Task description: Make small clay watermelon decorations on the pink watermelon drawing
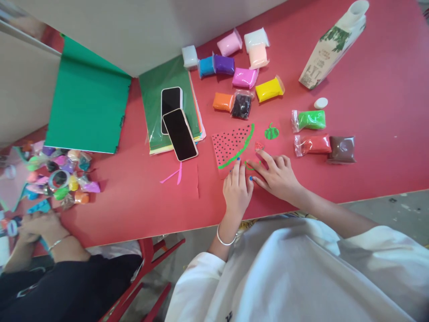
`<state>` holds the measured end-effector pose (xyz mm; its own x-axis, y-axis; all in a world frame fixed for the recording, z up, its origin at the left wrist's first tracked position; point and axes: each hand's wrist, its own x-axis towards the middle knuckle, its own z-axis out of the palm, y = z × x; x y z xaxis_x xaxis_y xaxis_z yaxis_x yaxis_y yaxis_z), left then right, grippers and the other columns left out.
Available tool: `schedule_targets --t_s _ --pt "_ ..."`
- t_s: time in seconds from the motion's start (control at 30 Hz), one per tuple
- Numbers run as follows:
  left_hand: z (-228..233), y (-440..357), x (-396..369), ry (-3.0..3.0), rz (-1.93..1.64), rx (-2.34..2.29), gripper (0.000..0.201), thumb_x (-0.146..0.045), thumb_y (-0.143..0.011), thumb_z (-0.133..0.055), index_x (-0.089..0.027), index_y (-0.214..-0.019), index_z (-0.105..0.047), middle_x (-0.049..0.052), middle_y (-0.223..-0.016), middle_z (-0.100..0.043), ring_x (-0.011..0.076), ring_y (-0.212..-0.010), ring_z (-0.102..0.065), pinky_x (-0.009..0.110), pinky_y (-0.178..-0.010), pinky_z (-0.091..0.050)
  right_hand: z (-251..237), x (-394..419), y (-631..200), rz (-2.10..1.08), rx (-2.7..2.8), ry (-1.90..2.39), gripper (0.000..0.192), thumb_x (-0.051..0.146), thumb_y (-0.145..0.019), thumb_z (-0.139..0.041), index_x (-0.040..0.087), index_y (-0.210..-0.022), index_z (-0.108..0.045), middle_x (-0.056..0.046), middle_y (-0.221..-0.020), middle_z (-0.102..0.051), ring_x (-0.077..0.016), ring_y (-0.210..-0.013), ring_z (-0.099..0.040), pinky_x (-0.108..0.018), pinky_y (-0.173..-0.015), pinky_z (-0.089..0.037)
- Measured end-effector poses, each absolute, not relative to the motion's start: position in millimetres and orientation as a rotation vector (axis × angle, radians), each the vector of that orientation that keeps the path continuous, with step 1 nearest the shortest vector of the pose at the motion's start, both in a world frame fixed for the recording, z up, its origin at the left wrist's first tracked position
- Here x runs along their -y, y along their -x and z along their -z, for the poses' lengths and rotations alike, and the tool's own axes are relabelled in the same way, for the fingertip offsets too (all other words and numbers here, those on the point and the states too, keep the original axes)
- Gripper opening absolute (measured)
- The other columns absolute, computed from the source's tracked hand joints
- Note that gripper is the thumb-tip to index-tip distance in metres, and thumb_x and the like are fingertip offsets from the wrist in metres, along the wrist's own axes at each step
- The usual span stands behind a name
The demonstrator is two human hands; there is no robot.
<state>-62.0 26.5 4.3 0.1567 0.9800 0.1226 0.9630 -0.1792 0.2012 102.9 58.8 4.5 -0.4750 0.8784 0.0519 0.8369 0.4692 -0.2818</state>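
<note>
Both grips spread flat beside the watermelon slice (pixel 231 145), its green rind running diagonally.

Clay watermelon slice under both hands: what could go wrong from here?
1. The left hand rests on the lower edge of the clay watermelon slice; its fingers could smear the green rind strip or flatten the black seed dots.
2. The right hand presses beside a thin green clay loop, which might tear or stick to the red table.
3. The small red dotted piece lies by the right fingertips and might get knocked.
</note>
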Motion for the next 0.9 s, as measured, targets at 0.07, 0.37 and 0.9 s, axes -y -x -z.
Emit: schedule_targets --t_s 0.07,0.37,0.9 --pt "-4.0 61.7 -26.9 -2.332 -0.362 -1.971 0.043 -0.026 -0.094 -0.037 -0.013 -0.133 -0.049 0.012 -0.140 -0.052 0.0231 -0.104 -0.061 0.035 -0.089 -0.048 -4.7 -58.1 -102.0 -0.293 2.521 1.498 0.047 0.046 -0.094 -0.040 0.031 -0.138 -0.046 -0.010 -0.150 -0.034 -0.0293 -0.101 -0.045 -0.049 -0.092 -0.032" --pt "-1.6 62.7 -26.9 -2.353 -0.376 -1.996 0.041 -0.023 -0.092 -0.042 -0.014 -0.130 -0.053 0.011 -0.138 -0.054 0.0213 -0.102 -0.062 0.033 -0.088 -0.049 -2.4 -56.9 -100.3 -0.166 2.493 1.504 0.045 0.046 -0.093 -0.044 0.030 -0.135 -0.050 -0.011 -0.148 -0.037 -0.0268 -0.099 -0.045 -0.044 -0.092 -0.031" --pt "-0.9 63.9 -25.7 -2.358 -0.390 -1.971 0.040 -0.022 -0.091 -0.043 -0.015 -0.129 -0.053 0.011 -0.136 -0.055 0.0216 -0.107 -0.061 0.033 -0.090 -0.049 0.2 -56.5 -99.5 -0.153 2.481 1.506 0.045 0.048 -0.093 -0.043 0.034 -0.136 -0.049 -0.008 -0.148 -0.037 -0.0271 -0.103 -0.044 -0.044 -0.094 -0.029"
